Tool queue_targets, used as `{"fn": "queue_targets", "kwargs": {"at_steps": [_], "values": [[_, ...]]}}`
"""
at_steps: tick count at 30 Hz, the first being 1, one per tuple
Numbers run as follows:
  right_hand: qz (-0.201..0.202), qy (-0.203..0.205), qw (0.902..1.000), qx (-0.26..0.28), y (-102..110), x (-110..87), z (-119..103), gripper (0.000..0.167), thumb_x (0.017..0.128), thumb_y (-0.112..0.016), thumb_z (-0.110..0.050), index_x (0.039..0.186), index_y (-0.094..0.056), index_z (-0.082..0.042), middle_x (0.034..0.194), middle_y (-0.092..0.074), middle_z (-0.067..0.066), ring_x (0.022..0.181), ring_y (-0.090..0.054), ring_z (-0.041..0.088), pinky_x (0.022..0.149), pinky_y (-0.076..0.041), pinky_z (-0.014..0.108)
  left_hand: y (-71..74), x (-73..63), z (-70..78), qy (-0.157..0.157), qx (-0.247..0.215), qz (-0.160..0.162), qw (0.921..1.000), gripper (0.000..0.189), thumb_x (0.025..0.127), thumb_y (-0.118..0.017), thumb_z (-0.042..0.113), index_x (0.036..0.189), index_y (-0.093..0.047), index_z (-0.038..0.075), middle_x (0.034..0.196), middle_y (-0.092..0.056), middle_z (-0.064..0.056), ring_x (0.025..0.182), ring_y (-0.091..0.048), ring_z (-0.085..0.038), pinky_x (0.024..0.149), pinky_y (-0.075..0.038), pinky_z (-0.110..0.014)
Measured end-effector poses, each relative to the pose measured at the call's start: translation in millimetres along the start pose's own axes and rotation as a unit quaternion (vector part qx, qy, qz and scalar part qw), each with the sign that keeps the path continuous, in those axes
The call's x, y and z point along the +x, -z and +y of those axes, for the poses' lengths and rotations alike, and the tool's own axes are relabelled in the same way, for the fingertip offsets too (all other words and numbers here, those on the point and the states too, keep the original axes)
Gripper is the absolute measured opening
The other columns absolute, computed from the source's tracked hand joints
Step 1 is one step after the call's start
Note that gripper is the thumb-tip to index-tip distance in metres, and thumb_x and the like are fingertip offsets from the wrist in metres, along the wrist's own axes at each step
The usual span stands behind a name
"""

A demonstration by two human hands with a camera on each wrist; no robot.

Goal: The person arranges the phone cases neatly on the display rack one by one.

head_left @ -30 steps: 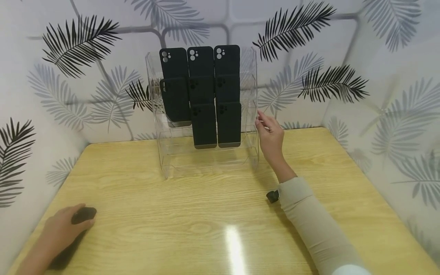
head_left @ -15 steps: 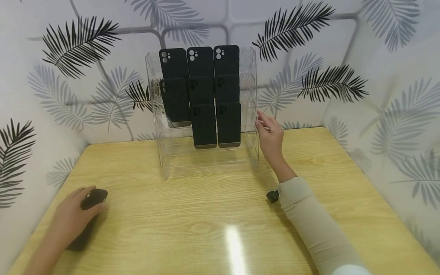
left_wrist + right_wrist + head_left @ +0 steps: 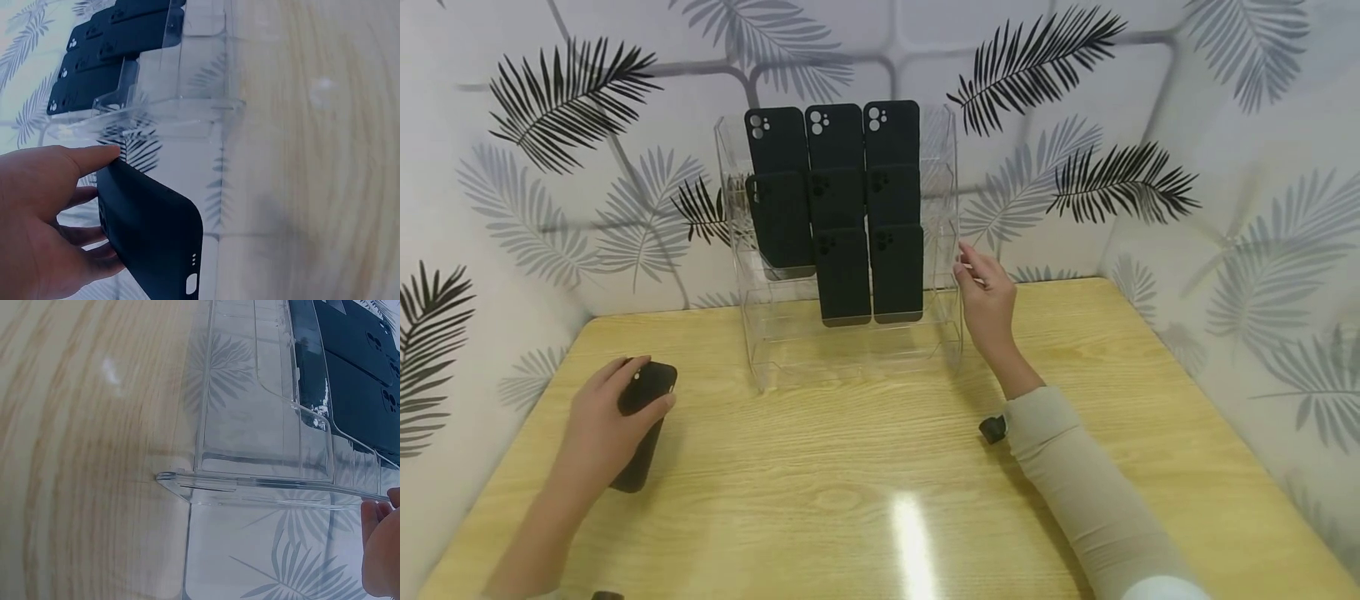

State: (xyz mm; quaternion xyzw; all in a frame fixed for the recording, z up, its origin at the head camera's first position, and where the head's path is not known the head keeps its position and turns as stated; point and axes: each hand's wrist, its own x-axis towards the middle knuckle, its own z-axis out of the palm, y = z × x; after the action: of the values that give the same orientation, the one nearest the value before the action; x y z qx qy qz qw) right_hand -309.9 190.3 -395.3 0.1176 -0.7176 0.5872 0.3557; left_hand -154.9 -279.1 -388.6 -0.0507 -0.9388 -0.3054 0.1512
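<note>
My left hand point(image 3: 597, 429) grips a black phone case point(image 3: 642, 457) by its long edges, thumb on one side and fingers on the other. The case is tilted above the table, left of the clear acrylic stepped rack point(image 3: 850, 360). In the left wrist view, the end of the case point(image 3: 153, 219) with the port cutout points away from the hand. At the rack's right side, my right hand point(image 3: 990, 307) pinches the edge of the side panel. The right wrist view shows the fingers point(image 3: 370, 520) against that panel's edge, the thumb barely visible.
Black phone cases stand in the rack: three in the top row point(image 3: 891, 133), three in the middle point(image 3: 781, 221), two in the lower row point(image 3: 842, 279), at centre and right. The wooden table point(image 3: 820, 483) meets leaf-patterned walls point(image 3: 1247, 275) behind and at both sides.
My left hand has carried the phone case forward and to the right, from the table's left edge toward the rack. The right hand stays at the rack's side.
</note>
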Motion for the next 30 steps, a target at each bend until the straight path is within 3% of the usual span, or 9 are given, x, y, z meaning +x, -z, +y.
{"fn": "queue_targets", "kwargs": {"at_steps": [7, 14, 17, 25, 30], "values": [[0.003, 0.003, 1.0, 0.002, 0.2, 1.6, -0.3, 0.032, 0.095, -0.068, -0.005, 0.127, -0.07, -0.004, 0.11, -0.07, 0.021, 0.096, -0.067, 0.024, 0.085, -0.054, 0.016, -7.8, 17.0, 32.9, 0.003, -0.044, 0.037, 0.9984, 0.066, 0.093, -0.073, 0.028, 0.15, -0.047, 0.007, 0.15, -0.04, -0.028, 0.13, -0.038, -0.053, 0.092, -0.04, -0.066], [0.001, 0.003, 0.9999, -0.011, 1.8, -5.5, -39.9, 0.032, 0.093, -0.064, 0.007, 0.125, -0.066, 0.009, 0.109, -0.066, 0.032, 0.094, -0.065, 0.039, 0.083, -0.051, 0.011, -20.8, 37.3, 67.3, -0.012, -0.066, 0.062, 0.9959, 0.065, 0.091, -0.075, 0.026, 0.148, -0.049, 0.01, 0.154, -0.037, -0.023, 0.136, -0.032, -0.052, 0.098, -0.037, -0.068], [-0.001, 0.002, 0.9999, -0.011, 1.8, -5.5, -41.6, 0.032, 0.093, -0.064, 0.006, 0.125, -0.066, 0.009, 0.109, -0.066, 0.032, 0.095, -0.065, 0.04, 0.083, -0.052, 0.012, -25.7, 46.0, 81.1, -0.022, -0.078, 0.075, 0.9939, 0.065, 0.091, -0.075, 0.026, 0.148, -0.049, 0.011, 0.154, -0.037, -0.019, 0.137, -0.033, -0.047, 0.099, -0.039, -0.065], [0.002, -0.005, 1.0, -0.004, -0.8, -0.8, -13.5, 0.033, 0.095, -0.065, 0.002, 0.127, -0.067, 0.004, 0.112, -0.067, 0.03, 0.097, -0.065, 0.037, 0.083, -0.05, 0.009, -38.5, 74.7, 109.8, -0.051, -0.111, 0.128, 0.9842, 0.064, 0.092, -0.074, 0.028, 0.15, -0.048, 0.016, 0.156, -0.035, -0.013, 0.14, -0.032, -0.036, 0.102, -0.043, -0.059], [0.002, -0.002, 1.0, 0.001, -0.5, -0.3, -2.0, 0.032, 0.095, -0.067, -0.004, 0.127, -0.069, -0.003, 0.111, -0.069, 0.023, 0.095, -0.066, 0.027, 0.083, -0.052, 0.011, -46.8, 92.1, 126.8, -0.076, -0.108, 0.146, 0.9804, 0.066, 0.092, -0.074, 0.03, 0.15, -0.047, 0.013, 0.155, -0.034, -0.014, 0.144, -0.028, -0.032, 0.11, -0.038, -0.056]]}}
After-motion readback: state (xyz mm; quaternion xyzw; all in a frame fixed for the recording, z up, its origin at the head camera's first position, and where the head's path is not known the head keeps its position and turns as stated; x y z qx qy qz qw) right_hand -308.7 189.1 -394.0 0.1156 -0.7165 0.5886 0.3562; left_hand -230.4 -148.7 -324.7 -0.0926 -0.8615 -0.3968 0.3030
